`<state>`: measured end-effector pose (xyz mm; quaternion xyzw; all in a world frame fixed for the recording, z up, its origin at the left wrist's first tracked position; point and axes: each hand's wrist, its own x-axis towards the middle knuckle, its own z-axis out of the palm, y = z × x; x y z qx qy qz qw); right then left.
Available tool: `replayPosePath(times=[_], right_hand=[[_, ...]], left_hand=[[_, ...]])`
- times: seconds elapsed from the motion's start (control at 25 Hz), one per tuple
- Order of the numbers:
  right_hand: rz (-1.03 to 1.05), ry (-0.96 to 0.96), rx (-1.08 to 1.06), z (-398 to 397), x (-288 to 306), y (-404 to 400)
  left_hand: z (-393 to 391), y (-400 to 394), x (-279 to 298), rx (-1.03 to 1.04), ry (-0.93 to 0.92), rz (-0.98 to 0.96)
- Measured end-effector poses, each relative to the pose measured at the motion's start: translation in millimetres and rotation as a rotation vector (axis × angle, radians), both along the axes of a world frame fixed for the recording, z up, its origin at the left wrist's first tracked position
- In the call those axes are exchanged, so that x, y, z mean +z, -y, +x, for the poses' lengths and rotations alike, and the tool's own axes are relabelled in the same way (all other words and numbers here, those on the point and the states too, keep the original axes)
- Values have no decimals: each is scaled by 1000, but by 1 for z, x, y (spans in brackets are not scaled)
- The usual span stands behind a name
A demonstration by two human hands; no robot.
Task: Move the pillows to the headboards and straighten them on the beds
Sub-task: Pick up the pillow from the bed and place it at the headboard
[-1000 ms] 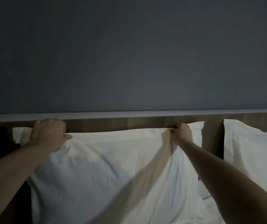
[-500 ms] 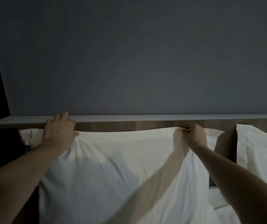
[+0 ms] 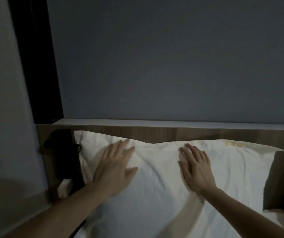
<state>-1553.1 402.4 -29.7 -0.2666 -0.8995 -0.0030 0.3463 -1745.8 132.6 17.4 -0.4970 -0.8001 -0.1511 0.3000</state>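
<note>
A white pillow (image 3: pixel 156 182) lies against the wooden headboard (image 3: pixel 155 134), its top edge dipping a little in the middle. My left hand (image 3: pixel 115 167) rests flat on the pillow's upper left part, fingers spread and blurred. Flat on the pillow's middle, to the right, lies my right hand (image 3: pixel 194 169), fingers spread toward the headboard. Neither hand grips anything.
A white ledge (image 3: pixel 172 123) tops the headboard under a grey wall. A dark object (image 3: pixel 64 152) hangs at the headboard's left end beside a dark vertical strip. A shadowed gap (image 3: pixel 282 177) lies to the right of the pillow.
Both hands let go of the pillow's top edge and now lie flat on its face. The view has turned left, and the second pillow has left the frame.
</note>
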Motion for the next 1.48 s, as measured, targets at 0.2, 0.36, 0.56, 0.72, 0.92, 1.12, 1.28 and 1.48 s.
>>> replayPosePath(times=[0.2, 0.36, 0.56, 0.72, 0.92, 1.12, 1.28, 1.48], right_hand=[[-18, 98, -86, 6, -2, -5], [-85, 136, -232, 44, -6, -40], [-291, 106, -436, 76, 10, -92], [-537, -43, -491, 87, 25, -132], [-575, -82, -429, 86, 27, -138], [-428, -226, -404, 94, 7, -117], [-436, -271, -353, 104, 2, -104], [-510, -258, -245, 120, -18, -51]], left_hand=[[-20, 10, -44, 101, -33, -260], [-28, 6, -46, 122, -35, -298], [-31, 5, -47, 100, -28, -275], [-32, 4, -45, 109, -14, -305], [-35, 4, -50, 112, -43, -316], [-27, 7, -48, 78, -34, -262], [-21, 13, -41, 58, -18, -232], [-1, 32, -46, 33, 88, -242]])
